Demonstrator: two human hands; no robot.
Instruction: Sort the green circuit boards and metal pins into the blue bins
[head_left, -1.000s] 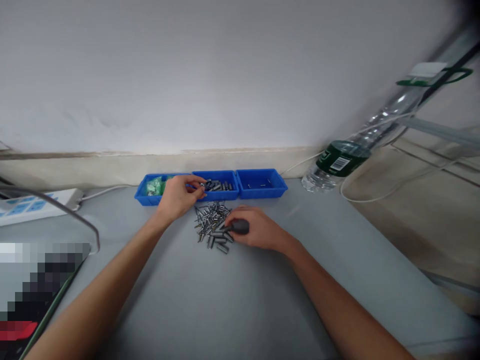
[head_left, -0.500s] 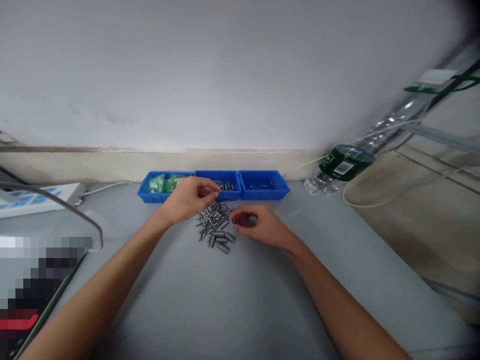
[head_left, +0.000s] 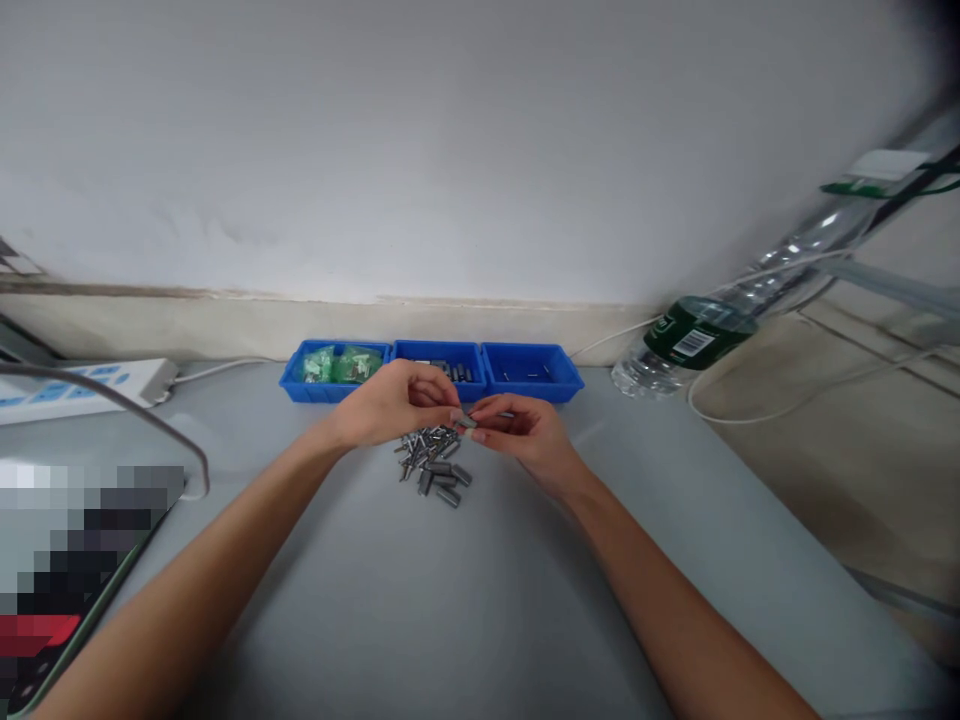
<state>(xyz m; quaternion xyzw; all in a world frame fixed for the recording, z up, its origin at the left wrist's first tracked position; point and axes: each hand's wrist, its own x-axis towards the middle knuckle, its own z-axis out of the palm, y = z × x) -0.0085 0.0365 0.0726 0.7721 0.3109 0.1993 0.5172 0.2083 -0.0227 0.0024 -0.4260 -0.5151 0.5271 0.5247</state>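
My left hand (head_left: 390,405) and my right hand (head_left: 525,432) meet just above a pile of small metal parts (head_left: 433,462) on the grey table (head_left: 420,600). Both hands pinch a small grey metal piece (head_left: 466,422) between their fingertips. Behind them stand three blue trays in a row: the left tray (head_left: 335,367) holds green packets, the middle tray (head_left: 448,357) holds dark metal parts, the right tray (head_left: 534,370) holds a few thin pins.
A clear water bottle (head_left: 690,345) with a green label lies at the back right beside white cables. A white power strip (head_left: 82,388) sits at the back left, with a grey cable curving forward. A pixelated dark object (head_left: 67,560) occupies the near left.
My left hand has come back from the middle tray toward the pile. My right hand has risen off the table and met it, fingertips now together on a small piece.
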